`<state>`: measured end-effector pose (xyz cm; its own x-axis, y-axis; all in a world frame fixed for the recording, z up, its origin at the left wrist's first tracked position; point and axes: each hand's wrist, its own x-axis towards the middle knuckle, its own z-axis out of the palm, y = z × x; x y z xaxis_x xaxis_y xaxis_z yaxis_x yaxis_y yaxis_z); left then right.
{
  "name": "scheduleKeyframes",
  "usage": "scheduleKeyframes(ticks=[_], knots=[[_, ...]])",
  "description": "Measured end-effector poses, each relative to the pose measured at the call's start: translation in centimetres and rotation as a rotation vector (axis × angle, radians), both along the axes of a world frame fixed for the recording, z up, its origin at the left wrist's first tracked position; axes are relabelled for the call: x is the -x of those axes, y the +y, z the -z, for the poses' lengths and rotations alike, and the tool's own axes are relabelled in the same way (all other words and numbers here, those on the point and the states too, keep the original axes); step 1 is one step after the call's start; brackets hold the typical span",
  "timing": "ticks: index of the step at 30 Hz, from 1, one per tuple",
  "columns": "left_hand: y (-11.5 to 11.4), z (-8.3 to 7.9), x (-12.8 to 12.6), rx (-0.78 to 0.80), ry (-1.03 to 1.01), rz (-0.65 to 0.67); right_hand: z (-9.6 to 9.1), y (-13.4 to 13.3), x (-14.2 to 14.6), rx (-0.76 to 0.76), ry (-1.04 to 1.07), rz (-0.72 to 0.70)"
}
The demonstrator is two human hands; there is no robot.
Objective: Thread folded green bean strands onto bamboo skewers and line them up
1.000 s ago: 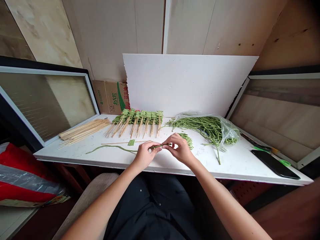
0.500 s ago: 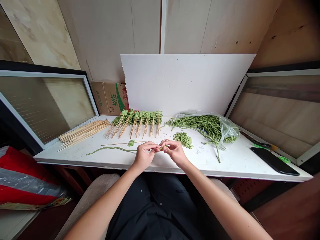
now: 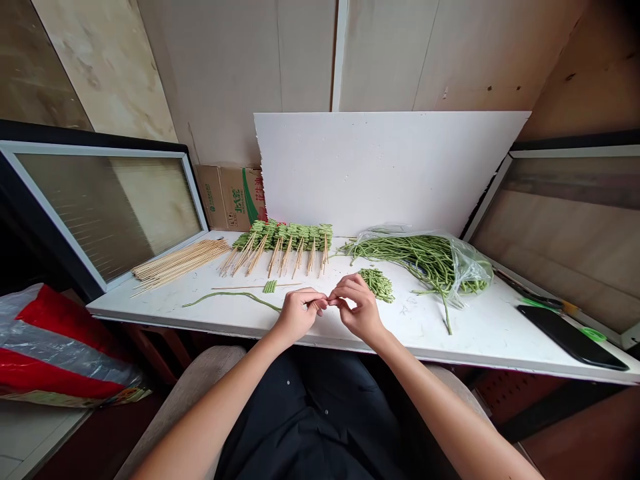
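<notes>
A single long green bean (image 3: 235,294) trails leftward across the white table from my left hand (image 3: 299,316), whose fingers are closed round it. My right hand (image 3: 359,308) is pinched against the left fingertips, at the end of the same bean; the fingers mostly hide that end. Left of my hands lies a small row of cut bean pieces (image 3: 270,287), just below a lone bamboo skewer (image 3: 240,288). Beyond my right hand is a heap of short cut bean pieces (image 3: 379,285).
Skewered beans (image 3: 295,235) are stacked at the back, sticks facing me. Bare skewers (image 3: 177,263) lie left. An open plastic bag (image 3: 465,267) of long beans (image 3: 400,248) is at right, with a black phone (image 3: 570,337) near the table's right end. A cardboard box (image 3: 225,197) stands behind.
My fingertips have come closer together, and the green bit that showed between them is now mostly covered. The whole view has shifted slightly, moving the scene rightward.
</notes>
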<state>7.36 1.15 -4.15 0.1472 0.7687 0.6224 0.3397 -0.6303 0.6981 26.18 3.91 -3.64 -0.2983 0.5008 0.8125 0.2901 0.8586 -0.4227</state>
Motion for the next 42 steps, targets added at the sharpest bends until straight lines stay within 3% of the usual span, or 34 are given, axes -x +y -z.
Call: scheduleKeyframes(ticks=[7,9,14,18,27,33,37,42], knots=[[1.0,0.8,0.4,0.114,-0.159,0.135,1.8,1.5,0.5,0.445,0.320,-0.097],[1.3,1.0,0.8,0.151,-0.149,0.135,2.1,2.4,-0.2,0.418,0.234,-0.022],[1.9,1.5,1.4,0.164,-0.124,0.125,3.7,4.5,-2.4,0.149,-0.229,0.266],[2.0,1.7,1.5,0.256,-0.186,0.097,4.3,4.9,-3.3,0.133,-0.401,0.259],[1.6,1.9,0.8,0.267,-0.147,0.081,0.0,1.5,-1.2,0.250,-0.201,-0.067],[2.0,1.3,2.9,0.237,0.153,0.047,-0.2,1.9,-1.5,0.270,-0.098,-0.002],[2.0,0.2,4.4,0.231,0.199,0.006,-0.7,2.0,-2.2,0.314,-0.122,0.011],[1.5,-0.5,3.7,0.085,0.185,-0.032,-1.1,1.4,-1.9,0.148,-0.222,-0.024]])
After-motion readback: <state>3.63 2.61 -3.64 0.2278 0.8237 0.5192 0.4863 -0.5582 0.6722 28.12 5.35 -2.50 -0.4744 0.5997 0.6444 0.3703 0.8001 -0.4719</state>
